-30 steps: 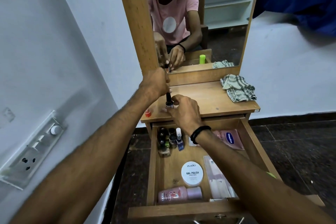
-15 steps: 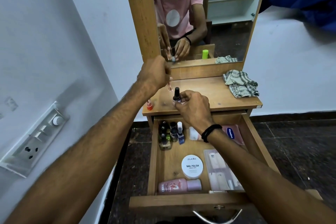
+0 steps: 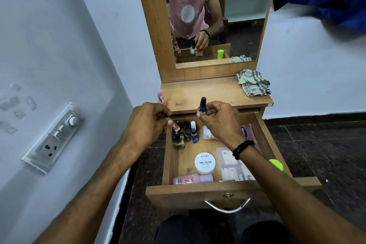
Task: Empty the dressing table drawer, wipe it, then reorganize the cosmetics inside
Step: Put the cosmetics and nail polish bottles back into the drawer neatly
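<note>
1. Since the earlier frame, both hands have come down from over the tabletop [image 3: 208, 93] to the back of the open drawer [image 3: 168, 156]. The dark blue bottle [image 3: 202, 107], which stood on the tabletop, is now lifted clear of it.
2. Right hand [image 3: 219, 123]: fingers curled, with the fingertips pinching the dark blue bottle at its glass base. The bottle is upright with its black cap on top, level with the tabletop's front edge.
3. Left hand [image 3: 147, 125]: fingers curled, gripping a small pale-pink bottle [image 3: 175, 126]. The bottle is tilted and sits just above the cluster of nail polish bottles [image 3: 185, 134] in the drawer's back-left corner.
4. Drawer contents:
   - white round tub [image 3: 205, 163] marked NAIL POLISH, mid-floor
   - pink bottle [image 3: 192, 179] lying on its side against the front wall
   - clear pouch [image 3: 230, 166] to the right of the tub, partly under the right forearm
   - pink packet [image 3: 248, 131] at the back right
5. A checked cloth [image 3: 254, 83] lies crumpled on the tabletop's right end.
</note>
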